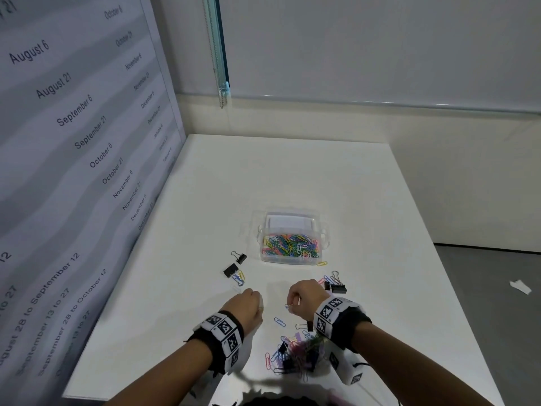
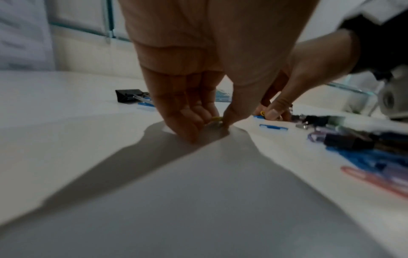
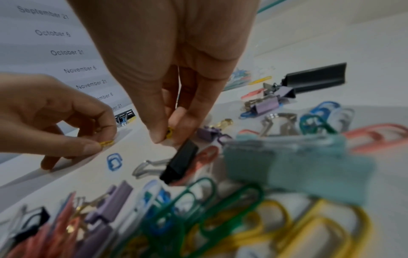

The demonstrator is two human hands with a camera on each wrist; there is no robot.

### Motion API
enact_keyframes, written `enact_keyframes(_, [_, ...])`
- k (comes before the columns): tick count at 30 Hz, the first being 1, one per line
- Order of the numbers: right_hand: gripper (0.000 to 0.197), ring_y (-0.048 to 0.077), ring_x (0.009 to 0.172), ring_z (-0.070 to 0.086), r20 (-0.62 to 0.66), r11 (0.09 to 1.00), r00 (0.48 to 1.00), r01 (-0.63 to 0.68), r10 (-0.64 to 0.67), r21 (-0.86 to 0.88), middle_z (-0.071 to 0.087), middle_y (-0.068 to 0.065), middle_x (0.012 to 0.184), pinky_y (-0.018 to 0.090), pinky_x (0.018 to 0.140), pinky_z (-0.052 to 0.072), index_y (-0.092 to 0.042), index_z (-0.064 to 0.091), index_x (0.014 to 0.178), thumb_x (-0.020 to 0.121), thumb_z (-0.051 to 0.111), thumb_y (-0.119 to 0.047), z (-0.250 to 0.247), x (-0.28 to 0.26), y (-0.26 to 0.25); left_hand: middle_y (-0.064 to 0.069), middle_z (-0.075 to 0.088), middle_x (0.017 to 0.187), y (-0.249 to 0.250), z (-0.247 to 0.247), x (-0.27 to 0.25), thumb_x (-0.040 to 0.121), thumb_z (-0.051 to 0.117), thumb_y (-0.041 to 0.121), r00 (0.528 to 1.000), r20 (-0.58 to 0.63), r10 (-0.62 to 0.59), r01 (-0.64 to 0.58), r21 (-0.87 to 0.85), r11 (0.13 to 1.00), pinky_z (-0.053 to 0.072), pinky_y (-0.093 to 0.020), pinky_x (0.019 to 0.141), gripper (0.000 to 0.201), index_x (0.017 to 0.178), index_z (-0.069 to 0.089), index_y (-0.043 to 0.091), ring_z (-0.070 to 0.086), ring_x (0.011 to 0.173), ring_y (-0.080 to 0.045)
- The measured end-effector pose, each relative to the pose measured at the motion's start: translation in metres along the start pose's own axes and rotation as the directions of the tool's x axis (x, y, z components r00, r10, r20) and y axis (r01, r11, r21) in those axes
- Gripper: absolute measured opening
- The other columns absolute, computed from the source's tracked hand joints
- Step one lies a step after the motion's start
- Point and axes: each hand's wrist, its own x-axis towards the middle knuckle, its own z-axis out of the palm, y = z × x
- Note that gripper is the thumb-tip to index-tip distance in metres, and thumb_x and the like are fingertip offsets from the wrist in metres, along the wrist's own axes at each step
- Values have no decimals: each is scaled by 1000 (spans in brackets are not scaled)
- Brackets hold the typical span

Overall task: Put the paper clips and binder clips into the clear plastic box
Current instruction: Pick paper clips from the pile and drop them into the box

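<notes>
The clear plastic box (image 1: 292, 256) stands open mid-table, with a layer of coloured paper clips (image 1: 291, 244) inside. My left hand (image 1: 254, 298) is low over the table and pinches a yellow paper clip (image 2: 215, 119) between thumb and fingers. Just right of it, my right hand (image 1: 292, 304) pinches another yellow paper clip (image 3: 169, 132) above a small black binder clip (image 3: 180, 164). A mixed pile of paper clips and binder clips (image 1: 295, 353) lies under my right wrist. A blue paper clip (image 1: 279, 321) lies between the hands.
Black binder clips (image 1: 231, 271) with loose paper clips lie left of the box, and another group (image 1: 336, 285) lies to its right front. A yellow clip (image 1: 322, 263) rests by the box's corner. A printed date board (image 1: 73, 142) walls the table's left side.
</notes>
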Motion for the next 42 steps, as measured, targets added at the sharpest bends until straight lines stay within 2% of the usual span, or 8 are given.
enact_keyframes(10, [20,22,91,58,14,998,1000,-15,16,-57,65,2,97,22,69,45,-15,65,90,78,52,-5,4,-1,-4,-18,48,128,11,-17,11,87,54,13,996,84,-20,4,195,981,43,-41,95,39,122,45,-1,51,118,-37])
enact_keyframes(16, [32,16,79,49,82,991,996,-12,23,-132,42,-9,70,23,62,41,-25,42,55,72,60,-5,6,0,-4,-16,51,123,5,-22,13,82,58,11,994,106,-18,11,65,998,45,-35,91,30,111,55,3,54,111,-33])
enact_keyframes(21, [31,18,78,49,91,990,996,19,-6,-142,52,-1,82,22,59,39,-24,40,56,69,54,0,6,-1,-3,-10,45,94,4,-25,13,81,56,8,992,124,-2,-4,52,999,44,-32,82,22,103,59,5,57,107,-34])
enact_keyframes(27, [32,19,80,48,101,983,995,22,-3,-182,50,0,87,26,66,40,-25,38,57,71,54,-1,4,0,-5,-20,50,125,4,-25,17,88,47,6,994,107,0,-14,131,991,41,-39,95,30,118,49,-1,51,116,-36])
enact_keyframes(30, [34,19,81,45,74,981,997,34,-20,-191,47,1,89,27,67,39,-23,37,55,72,53,0,4,0,-5,-16,60,117,5,-41,22,85,56,10,995,100,6,-10,35,999,44,-33,89,14,99,59,11,57,109,-31])
enact_keyframes(33, [35,19,80,47,76,984,997,33,-20,-174,46,-3,74,22,54,35,-23,37,53,72,51,2,4,-1,-3,-9,65,100,9,-65,29,83,61,15,999,-27,-30,25,-153,988,45,-28,81,5,80,57,16,60,93,-23])
enact_keyframes(36, [35,17,78,47,72,987,997,39,-28,-157,39,-12,64,16,49,29,-25,36,55,71,52,1,3,-4,-2,-14,68,105,18,-92,41,87,56,9,975,-220,-43,-46,-382,923,47,-27,80,14,97,64,4,60,86,-24])
enact_keyframes(42, [36,15,78,46,57,988,998,1,8,-156,37,-11,64,16,47,26,-25,40,52,75,53,-1,1,-8,3,-13,51,124,34,-113,57,92,48,7,932,-360,-40,-127,-428,895,45,-30,94,26,114,61,8,56,111,-27])
